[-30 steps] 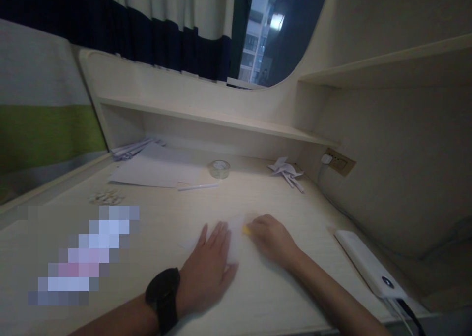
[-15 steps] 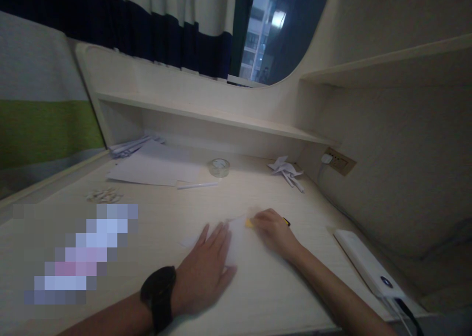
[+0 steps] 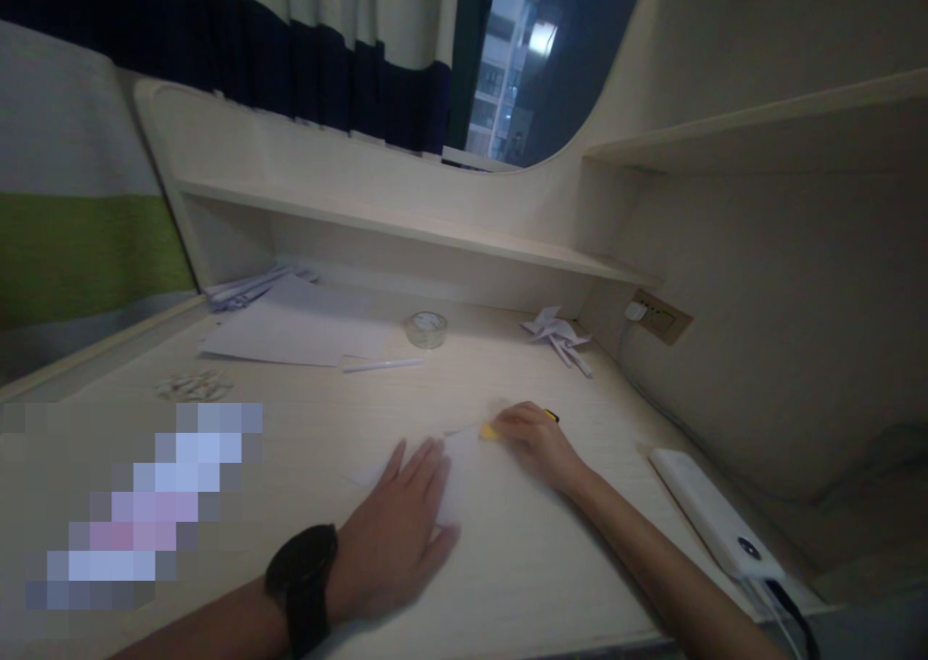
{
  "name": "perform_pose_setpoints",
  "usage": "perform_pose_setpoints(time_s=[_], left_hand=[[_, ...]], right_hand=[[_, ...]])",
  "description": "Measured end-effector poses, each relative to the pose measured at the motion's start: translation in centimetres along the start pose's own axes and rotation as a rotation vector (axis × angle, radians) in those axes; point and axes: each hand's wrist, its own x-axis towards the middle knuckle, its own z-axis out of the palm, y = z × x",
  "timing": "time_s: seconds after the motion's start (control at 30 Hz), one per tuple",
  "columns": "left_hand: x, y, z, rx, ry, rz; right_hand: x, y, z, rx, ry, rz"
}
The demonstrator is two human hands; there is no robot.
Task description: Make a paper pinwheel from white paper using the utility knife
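Observation:
My left hand (image 3: 395, 534), with a black watch (image 3: 303, 573) on its wrist, lies flat on a small white sheet of paper (image 3: 458, 481), fingers spread. The palm covers much of that sheet. To its right, my right hand (image 3: 540, 443) is closed around a yellow utility knife (image 3: 490, 432). A thin blade points left from the knife over the paper's far edge, and its black end shows behind my knuckles. Whether the blade touches the paper I cannot tell.
Farther back on the desk are a tape roll (image 3: 426, 330), a white paper tube (image 3: 383, 365), paper sheets (image 3: 290, 327) and folded paper pinwheels (image 3: 557, 336). Small pale pieces (image 3: 194, 386) lie left. A white power bank (image 3: 703, 510) with cables stands right, below a wall socket (image 3: 661, 316).
My right hand and the knife have moved slightly away from me. My left hand stays pressed on the paper. The whole view has shifted a little.

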Motion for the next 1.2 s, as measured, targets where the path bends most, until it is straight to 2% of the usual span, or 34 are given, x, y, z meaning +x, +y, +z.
perform_pose_setpoints(time_s=[0.17,0.3,0.43,0.6,1.03,1.2], left_hand=[[0.1,-0.3,-1.7,-0.034,-0.060,0.023],[1.3,0.2,-2.6,-0.031,-0.071,0.000],[2.5,0.7,-1.0,-0.024,-0.018,0.017],[2.4,0.3,0.9,-0.034,-0.014,0.035],[2.2,0.3,0.6,-0.052,-0.002,0.042],[2.1,0.4,0.6,-0.056,0.005,0.039]], right_hand=[[0.1,0.4,0.0,0.021,0.012,-0.024],[0.1,0.2,-0.2,0.018,0.018,-0.025],[0.1,0.0,-0.3,0.000,-0.007,-0.017],[0.1,0.4,-0.2,-0.016,0.004,-0.019],[0.7,0.8,-0.1,0.006,0.002,-0.026],[0.1,1.6,-0.3,-0.048,0.021,0.048]])
